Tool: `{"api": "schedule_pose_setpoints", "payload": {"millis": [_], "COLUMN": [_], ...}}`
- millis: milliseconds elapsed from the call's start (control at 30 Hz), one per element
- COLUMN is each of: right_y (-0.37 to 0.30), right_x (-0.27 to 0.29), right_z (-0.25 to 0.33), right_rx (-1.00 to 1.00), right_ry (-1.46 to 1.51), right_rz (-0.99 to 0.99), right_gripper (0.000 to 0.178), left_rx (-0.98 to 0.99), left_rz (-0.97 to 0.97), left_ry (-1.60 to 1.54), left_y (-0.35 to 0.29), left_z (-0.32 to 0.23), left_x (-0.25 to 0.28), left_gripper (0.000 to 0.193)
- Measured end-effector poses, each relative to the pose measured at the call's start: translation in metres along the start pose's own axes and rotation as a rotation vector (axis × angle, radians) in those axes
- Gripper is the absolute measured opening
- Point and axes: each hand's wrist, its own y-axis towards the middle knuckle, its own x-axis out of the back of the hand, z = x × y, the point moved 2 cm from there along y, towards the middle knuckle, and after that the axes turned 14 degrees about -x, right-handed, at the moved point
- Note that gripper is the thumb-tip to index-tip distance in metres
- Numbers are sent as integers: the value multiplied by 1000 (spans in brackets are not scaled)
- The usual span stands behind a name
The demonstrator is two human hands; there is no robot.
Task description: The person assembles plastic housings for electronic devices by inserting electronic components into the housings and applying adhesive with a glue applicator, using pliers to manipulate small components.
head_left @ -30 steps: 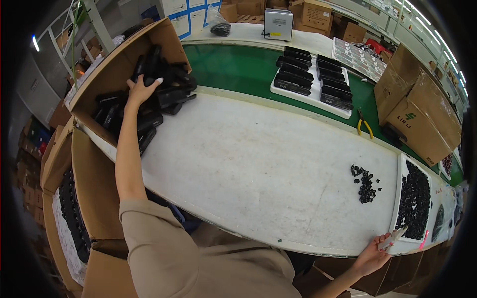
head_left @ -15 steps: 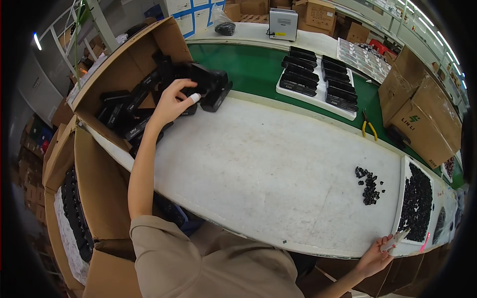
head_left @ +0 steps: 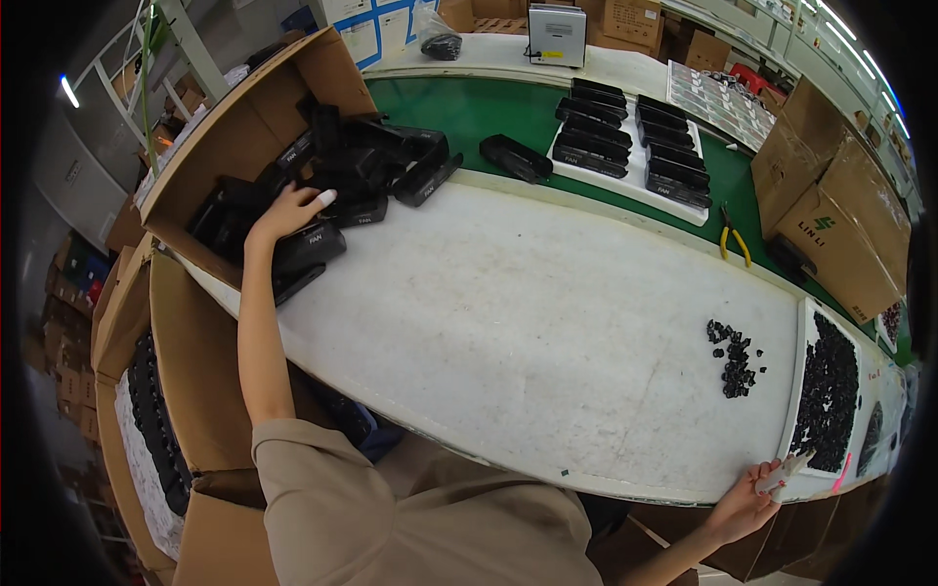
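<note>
My left hand (head_left: 289,211), a white cover on its thumb, reaches over a pile of black plastic housings (head_left: 311,246) at the mouth of a tipped cardboard box (head_left: 249,122). Thumb and fingers are apart, and I see no housing gripped; the fingertips are partly lost against the dark parts. At the table's near right edge, my right hand (head_left: 745,506) is closed around a small white bottle with a narrow tip (head_left: 779,476). Beside it stands a white tray (head_left: 793,391) full of small black pieces. A single black housing (head_left: 515,158) lies on the green strip.
A white tray (head_left: 633,186) with two rows of black housings sits on the green surface (head_left: 459,112). Yellow-handled pliers (head_left: 734,239) and a large carton (head_left: 831,210) are to its right. Loose black pieces (head_left: 735,361) lie on the white table (head_left: 508,322). An open carton (head_left: 200,391) stands at left.
My left hand has moved left and slightly nearer over the pile. A black housing now lies apart on the green strip. My right hand has stayed nearly still with the bottle.
</note>
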Motion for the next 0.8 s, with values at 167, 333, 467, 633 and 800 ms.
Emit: {"api": "schedule_pose_setpoints", "payload": {"millis": [167,333,467,633,800], "right_y": [-1,-2,-3,-2,-2], "right_x": [1,1,3,0,-1], "right_z": [0,1,0,1,1], "right_rx": [8,5,-2,9,-13], "right_ry": [3,-11,18,30,25], "right_rz": [17,-7,10,-27,-6], "right_gripper": [51,52,52,52,52], "left_rx": [-255,-474,-345,-240,-29], "left_rz": [93,-28,-275,-788,-748], "left_ry": [-156,-368,-519,-132,138], "left_y": [-8,-31,-60,-91,-125], "left_z": [-40,-63,-77,-43,-64], "left_x": [-14,-17,-24,-52,-53], "left_gripper": [63,38,23,16,25]}}
